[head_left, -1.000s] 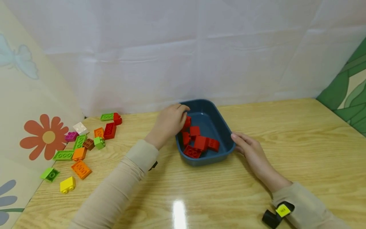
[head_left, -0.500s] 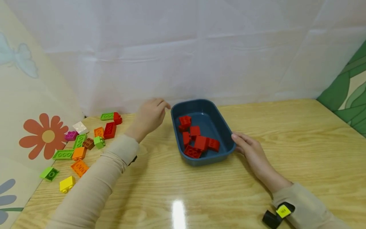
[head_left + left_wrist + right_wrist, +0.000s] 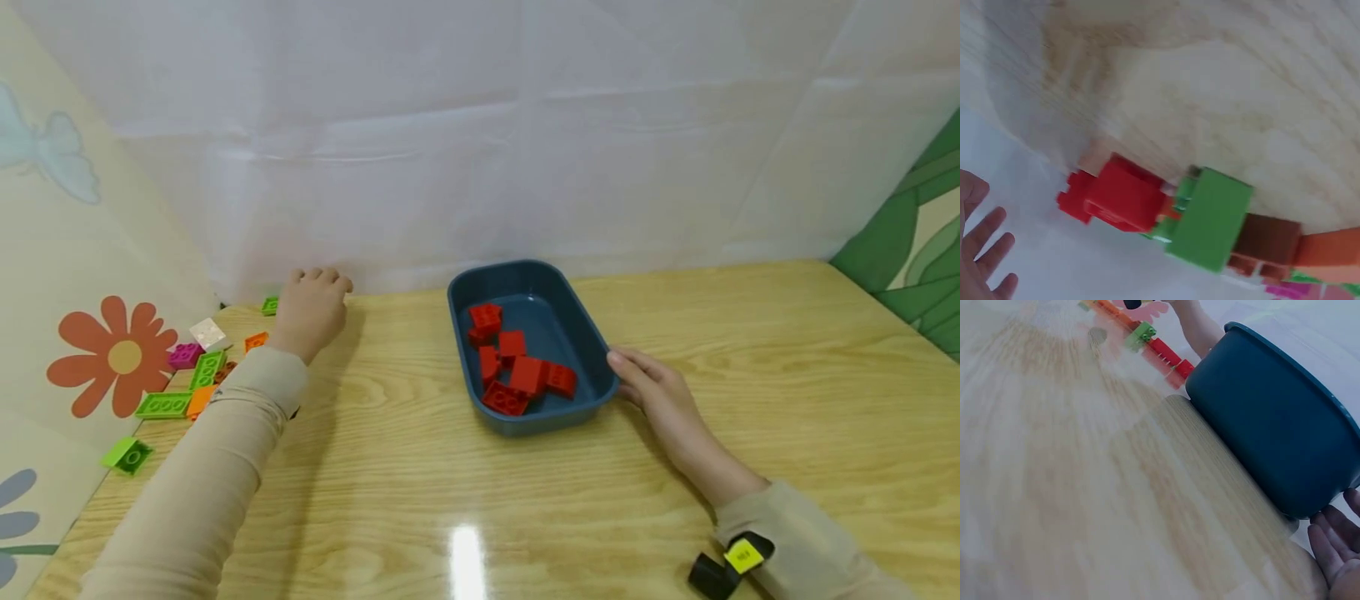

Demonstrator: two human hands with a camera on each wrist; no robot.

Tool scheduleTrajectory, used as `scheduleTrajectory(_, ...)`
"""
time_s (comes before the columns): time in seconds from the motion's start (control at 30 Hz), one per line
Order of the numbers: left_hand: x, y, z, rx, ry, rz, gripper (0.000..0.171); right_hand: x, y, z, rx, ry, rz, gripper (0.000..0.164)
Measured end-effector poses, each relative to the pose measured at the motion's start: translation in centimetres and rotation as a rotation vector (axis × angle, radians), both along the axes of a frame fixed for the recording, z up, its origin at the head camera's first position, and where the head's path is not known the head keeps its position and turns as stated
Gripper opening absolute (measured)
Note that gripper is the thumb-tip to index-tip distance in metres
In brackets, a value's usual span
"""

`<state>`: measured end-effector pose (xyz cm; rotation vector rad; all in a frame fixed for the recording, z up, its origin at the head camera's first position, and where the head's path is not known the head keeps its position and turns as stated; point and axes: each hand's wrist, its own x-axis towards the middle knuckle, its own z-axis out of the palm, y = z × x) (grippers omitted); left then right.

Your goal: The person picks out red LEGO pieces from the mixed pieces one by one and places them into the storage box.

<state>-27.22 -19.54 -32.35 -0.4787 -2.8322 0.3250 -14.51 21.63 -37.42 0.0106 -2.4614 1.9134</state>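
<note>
In the head view my left hand (image 3: 311,312) reaches over the back left of the table, holding nothing. Its fingers show spread and loosely bent in the left wrist view, a short way from a red brick (image 3: 1125,197) with a smaller red piece (image 3: 1077,197) at its end. From the head these two are hidden behind the hand. My right hand (image 3: 660,400) touches the outer right side of a blue bin (image 3: 588,312), thumb tip at the rim and fingers against the outer wall (image 3: 1272,425). Several red bricks (image 3: 528,376) lie inside, toward its left and front.
Left of the bin are loose bricks: a white one (image 3: 210,334), a magenta one (image 3: 185,356), green ones (image 3: 165,406) and an orange one (image 3: 200,401). My left sleeve (image 3: 195,475) covers part of them. A white cloth (image 3: 450,167) hangs behind the table.
My left hand has gone from the bin's left side, leaving a red brick inside, leftward to the back of the loose bricks. The right hand and the bin have stayed in place.
</note>
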Motion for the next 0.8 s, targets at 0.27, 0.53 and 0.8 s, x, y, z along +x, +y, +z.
scheduleTrajectory(0.27,0.4,-2.7,-0.4,0.176,-0.101,0.149,0.042,0.1,0.0,0.0,-0.002,-0.004,-0.009,0.064)
scheduleTrajectory(0.53,0.3,-3.2,-0.7,0.251,-0.197,0.188,0.047,0.1,0.1,0.0,-0.001,-0.008,-0.018,0.064)
scheduleTrajectory(0.8,1.0,-3.0,-1.0,0.249,-0.216,0.220,0.047,0.1,-0.1,0.0,-0.018,0.006,-0.019,0.064)
